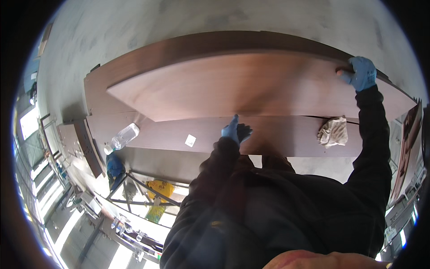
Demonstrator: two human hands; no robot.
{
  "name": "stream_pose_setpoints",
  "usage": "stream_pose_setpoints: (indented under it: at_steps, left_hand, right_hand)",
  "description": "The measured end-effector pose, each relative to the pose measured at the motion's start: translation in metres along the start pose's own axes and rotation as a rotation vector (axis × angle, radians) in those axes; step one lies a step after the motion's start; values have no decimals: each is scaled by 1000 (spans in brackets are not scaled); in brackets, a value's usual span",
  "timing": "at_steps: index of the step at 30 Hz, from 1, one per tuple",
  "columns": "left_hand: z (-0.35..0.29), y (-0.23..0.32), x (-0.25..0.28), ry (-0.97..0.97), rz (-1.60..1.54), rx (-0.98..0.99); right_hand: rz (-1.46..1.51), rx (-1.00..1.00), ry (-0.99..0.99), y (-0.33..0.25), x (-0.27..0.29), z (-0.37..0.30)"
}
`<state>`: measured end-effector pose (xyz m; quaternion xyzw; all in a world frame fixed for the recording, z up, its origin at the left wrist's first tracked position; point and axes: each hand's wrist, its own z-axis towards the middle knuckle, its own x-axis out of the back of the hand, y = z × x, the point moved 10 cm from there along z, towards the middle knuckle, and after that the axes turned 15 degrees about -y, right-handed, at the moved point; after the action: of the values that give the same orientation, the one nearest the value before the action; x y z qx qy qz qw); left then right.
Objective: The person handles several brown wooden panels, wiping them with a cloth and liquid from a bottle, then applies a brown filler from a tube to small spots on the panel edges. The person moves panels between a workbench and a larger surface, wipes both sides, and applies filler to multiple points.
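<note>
A person in a dark jacket looks down at long brown boards, both hands in blue gloves. Nearest, the left hand is at the middle of the upper board's near edge, thumb pointing up to that edge, the other fingers bunched to the right; whether they pinch the wood cannot be told. Below it, along the near edge of the lower board, is a small white label. A crumpled beige cloth sits toward its near right corner and a clear bottle by its near left corner, both probably set there to leave the middle free. Next comes the upper board, lying over the lower one and slightly blurred, a thin dark gap under its near edge beside the cloth. Farthest, the right hand clasps its far edge toward the right, thumb on the face; how far the fingers curl underneath is hidden. Held at two opposite edges, the long board is likely easier to steady. Beyond lies pale floor.
</note>
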<state>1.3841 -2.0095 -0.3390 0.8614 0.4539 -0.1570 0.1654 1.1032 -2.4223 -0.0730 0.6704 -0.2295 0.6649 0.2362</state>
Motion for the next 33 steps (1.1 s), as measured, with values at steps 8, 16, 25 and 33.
stream_pose_setpoints:
  at_steps: [8, 16, 25, 33]
  left_hand:
    - [-198, 72, -128, -287, 38, -345]
    - [-220, 50, -121, -122, 13, -332]
    - [-220, 31, -100, -246, -127, -343]
    - [-218, 27, -80, -201, -170, -364]
  right_hand:
    - [57, 109, 126, -85, 87, -115]
    - [91, -227, 291, -79, 103, -244]
    - [2030, -1478, 613, 8, -47, -448]
    - [2372, -1134, 329, 9, -49, -390]
